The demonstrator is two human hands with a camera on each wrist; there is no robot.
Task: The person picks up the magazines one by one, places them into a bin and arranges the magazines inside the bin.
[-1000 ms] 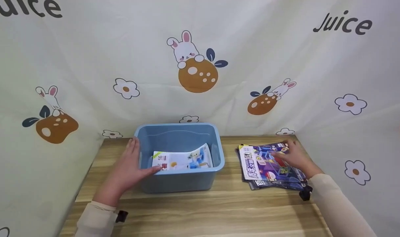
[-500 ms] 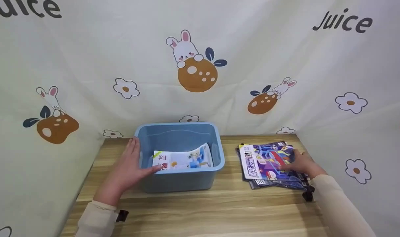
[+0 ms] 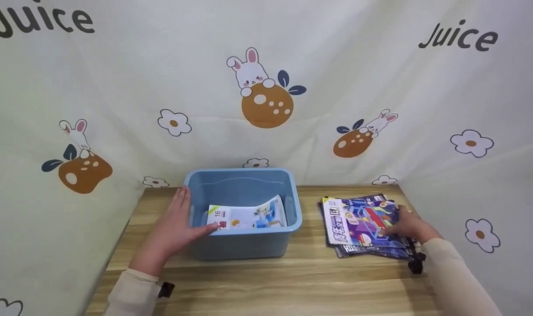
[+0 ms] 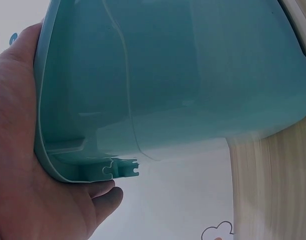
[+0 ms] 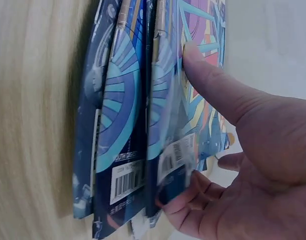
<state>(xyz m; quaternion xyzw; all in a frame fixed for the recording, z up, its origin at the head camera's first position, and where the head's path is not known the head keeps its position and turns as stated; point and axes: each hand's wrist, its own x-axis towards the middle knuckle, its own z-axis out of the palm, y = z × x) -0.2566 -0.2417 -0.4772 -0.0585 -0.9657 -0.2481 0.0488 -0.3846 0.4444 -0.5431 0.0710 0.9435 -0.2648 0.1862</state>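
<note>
A blue plastic storage bin [image 3: 244, 245] stands on the table with a white-covered magazine [image 3: 246, 218] inside. My left hand [image 3: 167, 228] holds the bin at its front left corner, thumb over the front rim and fingers along the left side. In the left wrist view that hand [image 4: 58, 200] lies around the rim. To the right lies a stack of magazines [image 3: 349, 251], topped by a colourful magazine [image 3: 358, 219]. My right hand [image 3: 409, 226] pinches this top magazine at its right edge, thumb on the cover. In the right wrist view its fingertips are partly hidden behind the edge.
A pale curtain [image 3: 196, 87] printed with rabbits and oranges encloses the back and both sides. Bare wood tabletop [image 3: 266, 285] shows in front of the bin and between it and the stack. Small black devices sit at both wrists.
My right hand has slid from the upper right of the magazine stack to its right edge and taken hold of the top magazine. The left hand stays on the bin. The head view shifts slightly.
</note>
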